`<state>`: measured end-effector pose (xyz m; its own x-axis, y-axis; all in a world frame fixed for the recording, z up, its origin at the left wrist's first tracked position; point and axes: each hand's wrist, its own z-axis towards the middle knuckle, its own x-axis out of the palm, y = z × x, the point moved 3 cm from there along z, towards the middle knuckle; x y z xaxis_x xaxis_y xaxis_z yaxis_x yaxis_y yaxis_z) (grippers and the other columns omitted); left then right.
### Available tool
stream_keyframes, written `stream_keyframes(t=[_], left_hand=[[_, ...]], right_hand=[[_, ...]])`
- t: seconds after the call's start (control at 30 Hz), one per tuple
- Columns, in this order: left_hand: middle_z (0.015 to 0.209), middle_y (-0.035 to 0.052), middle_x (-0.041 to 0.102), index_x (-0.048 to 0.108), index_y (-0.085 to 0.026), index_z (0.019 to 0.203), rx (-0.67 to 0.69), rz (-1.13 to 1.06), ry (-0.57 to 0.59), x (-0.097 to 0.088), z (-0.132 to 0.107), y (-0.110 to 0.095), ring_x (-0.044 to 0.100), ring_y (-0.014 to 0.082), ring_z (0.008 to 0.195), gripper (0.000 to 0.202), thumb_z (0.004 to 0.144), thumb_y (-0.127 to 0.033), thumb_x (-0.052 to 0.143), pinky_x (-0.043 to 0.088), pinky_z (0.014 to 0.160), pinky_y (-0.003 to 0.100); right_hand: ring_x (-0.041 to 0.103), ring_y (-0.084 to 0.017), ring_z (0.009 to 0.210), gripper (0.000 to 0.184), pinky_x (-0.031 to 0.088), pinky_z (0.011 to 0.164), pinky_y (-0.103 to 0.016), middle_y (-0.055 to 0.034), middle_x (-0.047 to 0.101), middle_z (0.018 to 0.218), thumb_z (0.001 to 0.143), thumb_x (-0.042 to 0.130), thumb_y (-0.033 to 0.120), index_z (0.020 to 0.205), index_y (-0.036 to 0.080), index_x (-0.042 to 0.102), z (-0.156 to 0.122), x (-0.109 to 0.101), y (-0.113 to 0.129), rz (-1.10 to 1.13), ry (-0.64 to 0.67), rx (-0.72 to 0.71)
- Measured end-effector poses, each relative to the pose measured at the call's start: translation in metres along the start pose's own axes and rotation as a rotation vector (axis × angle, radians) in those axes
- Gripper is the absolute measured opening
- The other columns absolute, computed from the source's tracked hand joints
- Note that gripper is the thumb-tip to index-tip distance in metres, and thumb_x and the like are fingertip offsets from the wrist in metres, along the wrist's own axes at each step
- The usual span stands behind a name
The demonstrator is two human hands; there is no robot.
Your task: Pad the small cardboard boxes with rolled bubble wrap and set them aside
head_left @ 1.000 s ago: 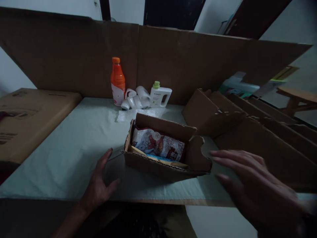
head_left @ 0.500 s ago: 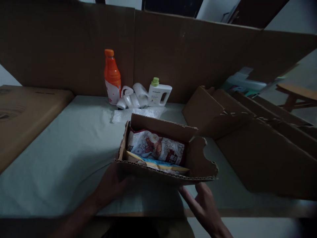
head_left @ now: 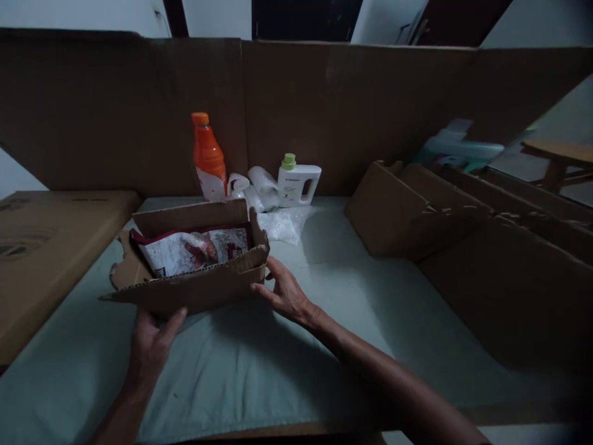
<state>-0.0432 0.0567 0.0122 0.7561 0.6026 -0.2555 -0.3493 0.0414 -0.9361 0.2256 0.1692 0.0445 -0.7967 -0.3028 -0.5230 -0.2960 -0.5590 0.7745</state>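
Note:
An open-topped cardboard box with torn, ragged edges is held between my hands at the left of the table. Inside it lies a white and dark red printed packet. My left hand grips the box from below at its front, thumb up against the front wall and the other fingers hidden underneath. At the right end, my right hand holds the near corner, thumb on the front wall and fingers around the side. Behind the box are clear bubble wrap and an orange bottle.
A white jug with a green cap stands near the back cardboard wall, beside rolled bubble wrap. On the right are open cardboard compartments with a teal container behind. A flat carton lies left.
The box has moved left with both hands and its angle has turned. The yellow and blue item seen inside before is now hidden behind the front wall. The camera view has shifted slightly.

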Motion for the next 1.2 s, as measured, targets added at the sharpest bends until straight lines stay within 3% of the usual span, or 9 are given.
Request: stream_keyframes(t=[0.2,0.3,0.37,0.53,0.7,0.83,1.0,1.1,1.2], left_hand=[[0.115,0.0086,0.064,0.055,-0.018,0.126,-0.111,-0.087,-0.012,0.008,-0.006,0.004,0.061,0.0312,0.113,0.065,0.072,-0.045,0.079,0.042,0.111,0.053],[0.113,0.0086,0.065,0.056,-0.018,0.125,-0.127,-0.101,-0.002,0.009,-0.006,0.003,0.061,0.0316,0.113,0.064,0.072,-0.045,0.078,0.042,0.111,0.053],[0.115,0.0087,0.064,0.054,-0.018,0.128,-0.128,-0.106,-0.001,0.009,-0.006,0.002,0.060,0.0316,0.116,0.063,0.074,-0.044,0.076,0.042,0.112,0.051],[0.125,0.0086,0.063,0.050,-0.021,0.135,-0.113,-0.101,0.007,0.011,-0.010,-0.003,0.057,0.0315,0.126,0.063,0.079,-0.041,0.071,0.043,0.114,0.047],[0.121,0.0081,0.066,0.052,-0.021,0.134,-0.154,-0.075,-0.015,0.011,-0.012,-0.002,0.060,0.0312,0.121,0.058,0.082,-0.040,0.068,0.045,0.112,0.047],[0.109,0.0061,0.068,0.054,-0.020,0.128,-0.126,-0.072,-0.024,0.008,-0.010,0.004,0.064,0.0298,0.111,0.057,0.077,-0.039,0.072,0.051,0.103,0.043],[0.102,0.0044,0.067,0.057,-0.020,0.121,-0.138,-0.085,-0.032,0.006,-0.007,0.010,0.064,0.0280,0.105,0.051,0.076,-0.039,0.072,0.052,0.099,0.042],[0.099,0.0037,0.065,0.059,-0.020,0.115,-0.114,-0.109,-0.047,0.005,-0.005,0.008,0.063,0.0275,0.101,0.049,0.072,-0.039,0.074,0.048,0.104,0.044],[0.099,0.0038,0.064,0.060,-0.019,0.114,-0.088,-0.106,-0.050,0.005,-0.003,0.003,0.062,0.0280,0.101,0.050,0.070,-0.039,0.075,0.044,0.109,0.047]], right_hand=[[0.060,-0.025,0.121,0.050,0.053,0.095,-0.041,-0.0112,0.061,0.138,0.086,0.060,0.026,0.136,0.021,0.057,0.002,-0.040,-0.033,-0.149,0.072,0.101],[0.067,-0.023,0.105,0.043,0.056,0.087,-0.038,-0.0113,0.069,0.125,0.086,0.055,0.019,0.128,0.019,0.063,0.039,-0.067,-0.060,-0.407,-0.008,0.298],[0.066,-0.025,0.106,0.042,0.052,0.094,-0.043,-0.0135,0.068,0.125,0.087,0.053,0.016,0.127,0.016,0.064,0.073,-0.079,-0.075,-0.507,-0.056,0.350],[0.053,-0.035,0.125,0.042,0.039,0.107,-0.053,-0.0159,0.063,0.135,0.077,0.063,0.012,0.118,0.015,0.068,0.146,-0.076,-0.097,-0.634,-0.060,0.349],[0.056,-0.033,0.119,0.015,0.039,0.101,-0.049,-0.0149,0.069,0.122,0.080,0.058,0.012,0.087,0.016,0.072,0.160,-0.067,-0.088,-0.661,-0.069,0.346],[0.063,-0.024,0.098,0.013,0.045,0.087,-0.036,-0.0089,0.073,0.105,0.084,0.058,0.021,0.086,0.017,0.070,0.122,-0.089,-0.058,-0.628,-0.097,0.326],[0.056,-0.015,0.060,0.024,0.041,0.057,-0.026,-0.0015,0.064,0.067,0.084,0.054,0.034,0.091,0.016,0.069,0.021,-0.141,-0.039,-0.457,-0.154,0.397],[0.056,-0.016,0.056,0.032,0.040,0.053,-0.027,-0.0009,0.062,0.062,0.083,0.053,0.040,0.095,0.017,0.070,-0.047,-0.171,-0.048,-0.439,-0.196,0.522],[0.067,-0.026,0.075,0.027,0.049,0.065,-0.036,-0.0075,0.073,0.081,0.078,0.057,0.038,0.092,0.021,0.072,-0.097,-0.189,-0.053,-0.648,-0.241,0.604]])
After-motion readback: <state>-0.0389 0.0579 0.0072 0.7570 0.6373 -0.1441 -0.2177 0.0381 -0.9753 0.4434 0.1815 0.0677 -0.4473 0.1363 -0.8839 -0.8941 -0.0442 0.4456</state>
